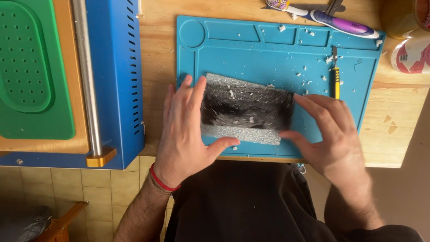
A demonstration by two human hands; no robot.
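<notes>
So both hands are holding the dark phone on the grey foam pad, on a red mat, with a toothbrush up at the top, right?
Not quite: the mat is blue, not red, as the head view shows. The rest holds: the left hand and right hand hold the dark phone on the grey foam pad, with the toothbrush at the top.

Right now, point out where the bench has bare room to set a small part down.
Freest: the bare wood right of the blue mat, below the tape rolls, and the narrow wood strip between mat and blue machine. Mat's upper middle is open but flecked with white crumbs. Crowded: mat centre, where left hand and right hand hold the dark panel; the toothbrush edge.
</notes>
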